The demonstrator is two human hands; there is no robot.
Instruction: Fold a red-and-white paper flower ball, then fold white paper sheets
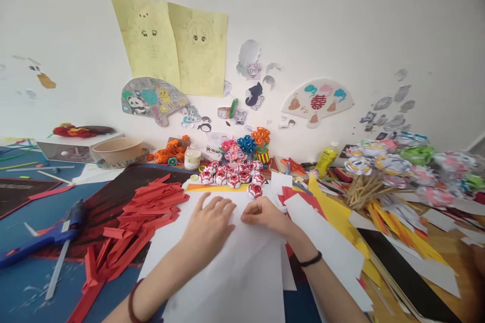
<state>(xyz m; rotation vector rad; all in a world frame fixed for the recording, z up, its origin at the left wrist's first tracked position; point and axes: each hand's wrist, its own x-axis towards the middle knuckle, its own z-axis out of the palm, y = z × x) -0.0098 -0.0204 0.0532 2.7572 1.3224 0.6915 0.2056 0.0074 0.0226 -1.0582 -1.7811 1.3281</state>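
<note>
White sheet (235, 282): is lying flat beneath both hands, its long axis running away from the person toward the wall.
Left hand (212, 222): is hovering or resting palm down over the sheet's far half, fingers loosely parted and grasping nothing visible; whether the fingertips are touching the paper, I cannot tell.
Right hand (265, 216): is bending its fingers in toward the thumb, near the sheet's right edge; whether something small is sitting in that pinch, I cannot tell.
Gap between hands: is showing bare white sheet, the two hands facing each other without touching.
Single red-and-white paper flower (255, 190): is sitting just beyond the right hand, slightly to its left, so the right hand is being the nearer one.
Cluster of red-and-white paper flowers (233, 176): is standing past the sheet's far end, straight ahead of both hands.
Red folded strips (140, 217): are heaping up left of the sheet, beside the left hand and forearm, many slanting away toward the wall.
Blue glue gun (64, 235): is lying farther left on the worktop (22, 287), well apart from the hands.
Black phone (405, 267): is resting at far right.
</note>
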